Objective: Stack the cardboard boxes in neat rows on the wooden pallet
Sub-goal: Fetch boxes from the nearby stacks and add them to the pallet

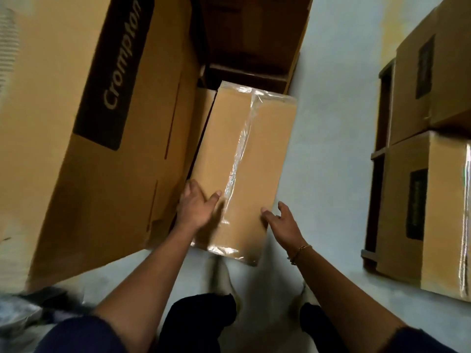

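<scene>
Presently, the box (254, 149) to be moved lies flat on the floor (331, 110), long and narrow, its left side close against the large Crompton box (89, 136). It is well apart from the pallet (382, 103) at the right, where stacked boxes (407, 212) already stand in two tiers. The left hand (196, 210) is on the near left edge, thumb laid over the top face and fingers gone down the side into the gap between the two cartons; it appears to grip that edge. The right hand (283, 225) is spread and unclamped at the near right edge, thumb tip about touching the cardboard, fingers clear of it. The hands are thus apart, one on each side of the near end, and the lift is judged not yet begun. Handling assessment: the carton looks stiff and square, so it should carry without sagging; its weight cannot be told. Clear tape (239, 159) runs glossy down the centre seam and over the ends, and is likely slippery, so take hold on bare cardboard. Recommended hold is on the two long sides, hands opposite each other nearer mid-length, or under the bottom edges, since a grip at one end only would let the far end drop. The tight gap at the left leaves little finger room.
</scene>
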`<state>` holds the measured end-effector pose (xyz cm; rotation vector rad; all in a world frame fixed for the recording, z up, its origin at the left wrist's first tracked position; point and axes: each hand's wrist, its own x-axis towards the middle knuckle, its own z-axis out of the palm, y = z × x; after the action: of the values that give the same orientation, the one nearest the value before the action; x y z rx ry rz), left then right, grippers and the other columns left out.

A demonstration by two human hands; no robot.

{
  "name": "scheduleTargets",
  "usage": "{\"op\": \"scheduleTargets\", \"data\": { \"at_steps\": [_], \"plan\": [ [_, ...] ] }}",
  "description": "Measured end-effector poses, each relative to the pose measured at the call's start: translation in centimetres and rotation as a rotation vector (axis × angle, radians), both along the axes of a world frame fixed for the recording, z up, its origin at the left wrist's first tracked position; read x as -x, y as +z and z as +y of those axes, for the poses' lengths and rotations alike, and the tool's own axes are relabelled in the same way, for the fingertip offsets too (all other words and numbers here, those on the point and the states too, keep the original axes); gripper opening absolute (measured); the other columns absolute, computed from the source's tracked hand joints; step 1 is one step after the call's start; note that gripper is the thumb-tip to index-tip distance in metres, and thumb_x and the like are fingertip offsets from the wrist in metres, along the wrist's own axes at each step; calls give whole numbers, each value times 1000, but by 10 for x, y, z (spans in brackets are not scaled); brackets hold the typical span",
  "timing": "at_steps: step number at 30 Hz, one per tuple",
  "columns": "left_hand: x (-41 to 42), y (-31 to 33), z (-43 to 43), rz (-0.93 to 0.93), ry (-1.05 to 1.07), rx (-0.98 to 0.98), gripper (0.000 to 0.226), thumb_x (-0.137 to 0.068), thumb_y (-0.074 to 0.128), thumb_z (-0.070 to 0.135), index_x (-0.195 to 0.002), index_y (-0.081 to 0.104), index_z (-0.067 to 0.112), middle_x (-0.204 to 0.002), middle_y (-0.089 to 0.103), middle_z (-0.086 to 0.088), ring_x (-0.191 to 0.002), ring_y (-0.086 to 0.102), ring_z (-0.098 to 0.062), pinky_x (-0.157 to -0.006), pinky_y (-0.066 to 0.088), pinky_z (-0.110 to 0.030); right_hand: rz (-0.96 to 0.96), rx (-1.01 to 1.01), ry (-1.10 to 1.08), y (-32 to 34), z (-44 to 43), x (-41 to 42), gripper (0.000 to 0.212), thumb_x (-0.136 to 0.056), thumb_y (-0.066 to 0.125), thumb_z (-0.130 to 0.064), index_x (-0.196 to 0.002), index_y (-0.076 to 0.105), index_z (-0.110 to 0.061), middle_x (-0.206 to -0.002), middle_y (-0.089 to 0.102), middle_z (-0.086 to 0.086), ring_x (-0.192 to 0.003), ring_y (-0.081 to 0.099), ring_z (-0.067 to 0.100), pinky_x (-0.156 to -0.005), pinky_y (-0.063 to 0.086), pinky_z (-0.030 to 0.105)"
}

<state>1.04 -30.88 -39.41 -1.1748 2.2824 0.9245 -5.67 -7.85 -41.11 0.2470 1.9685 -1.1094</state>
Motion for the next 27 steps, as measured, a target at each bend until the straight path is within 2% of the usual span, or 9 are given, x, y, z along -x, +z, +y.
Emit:
{"op": "scheduleTargets", "data": {
  "at_steps": [4,7,10,13,16,20,23,25,27],
  "plan": [
    [-1,-30,-8,-17,84,-57,100,-97,59,58,-165,3,10,-172,4,-12,-156,12,-37,-125,16,-47,-8,16,-47,-31,-10,0,72,-98,60,-50,-156,33,-17,-157,41,4,-142,43,28,-116,37,43],
    [1,-46,-9,12,162,8,99,-94,64,57,-164,10,12,-170,7,-14,-155,9,-39,-125,15,-51,3,48,-72,-49,-15,-1,57,-97,62,-48,-146,46,-24,-143,56,-2,-130,54,23,-112,44,44],
    [9,-53,-7,39,239,64,94,-94,65,56,-163,18,12,-167,12,-14,-154,8,-39,-124,16,-51,-6,70,-112,-65,-17,0,64,-91,66,-55,-144,50,-23,-138,61,-3,-125,58,20,-111,45,45],
    [10,-62,-9,25,277,28,86,-92,64,60,-158,32,13,-158,24,-17,-148,25,-43,-120,28,-51,-37,47,-186,-73,-13,0,78,-85,68,-62,-148,45,-22,-141,59,-3,-122,57,19,-110,45,42],
    [1,-69,-11,55,285,-61,66,-95,67,49,-147,48,12,-147,34,-18,-133,46,-44,-114,40,-46,-28,24,-212,-76,-5,1,96,-76,68,-73,-153,38,-24,-147,54,-3,-130,54,23,-113,43,48],
    [-6,-73,-8,92,251,-77,67,-94,71,42,-150,43,19,-149,37,-17,-130,50,-42,-109,43,-47,-4,38,-191,-83,2,0,85,-83,72,-62,-153,38,-27,-144,56,-5,-131,55,23,-112,44,49],
    [-13,-71,-1,130,184,-120,66,-95,69,43,-151,39,23,-148,53,-10,-132,53,-37,-108,44,-46,28,31,-188,-83,13,2,101,-69,68,-77,-153,38,-29,-146,56,-5,-133,54,23,-112,45,50],
    [-14,-58,6,144,142,-127,65,-97,68,41,-152,38,24,-146,59,-6,-131,56,-35,-106,44,-42,62,25,-180,-70,25,6,94,-72,68,-75,-150,42,-30,-142,59,-8,-129,57,20,-111,46,48],
    [-11,-37,16,166,111,-130,66,-97,67,45,-153,37,27,-145,60,-3,-131,56,-34,-106,45,-43,94,18,-178,-43,39,13,75,-84,69,-64,-146,46,-31,-134,60,-14,-124,59,17,-110,47,46]
  ]
}}
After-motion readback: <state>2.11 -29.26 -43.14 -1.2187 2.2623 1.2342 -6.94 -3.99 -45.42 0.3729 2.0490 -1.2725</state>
